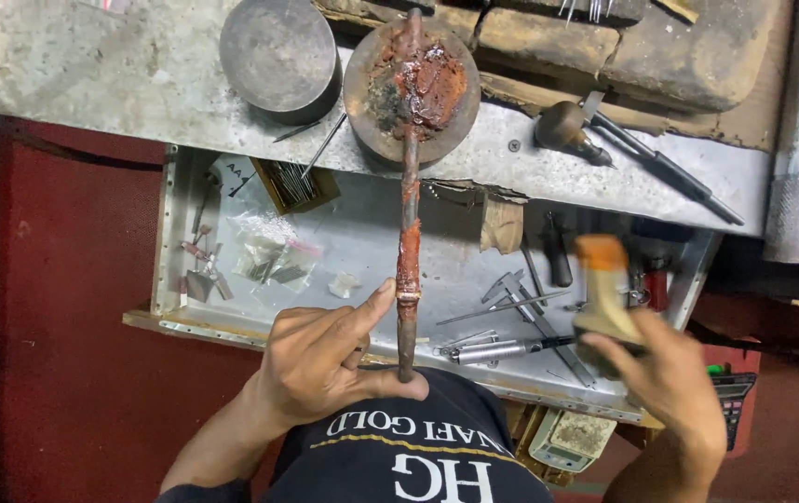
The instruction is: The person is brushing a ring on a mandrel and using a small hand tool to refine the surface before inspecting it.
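Metal drawer (372,237): clear packets (269,256), left.

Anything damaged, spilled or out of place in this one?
The bench edge above the open drawer is torn and ragged. Red-brown crust coats the round block and runs down the stick that the left hand steadies. The right hand grips a blurred mallet.
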